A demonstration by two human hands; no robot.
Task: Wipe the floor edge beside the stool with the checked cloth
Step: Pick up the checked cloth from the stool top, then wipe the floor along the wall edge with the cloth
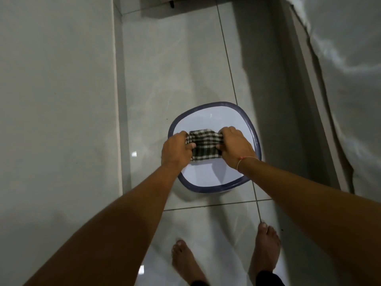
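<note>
A dark-and-white checked cloth (204, 144) is stretched between my two hands just above the stool's seat. My left hand (177, 150) grips its left end and my right hand (236, 148) grips its right end. The stool (206, 176) has a pale seat with a dark blue rim and stands on the glossy floor tiles, in the middle of the view. The floor edge (121, 120) runs along the foot of the wall, a short way left of the stool. Part of the cloth is hidden inside my fingers.
A pale wall (57, 100) fills the left side. On the right hangs a white sheet (350, 79) over a bed or frame edge. My bare feet (266, 248) stand on the tiles just behind the stool. A dark furniture base (165, 3) sits at the far end.
</note>
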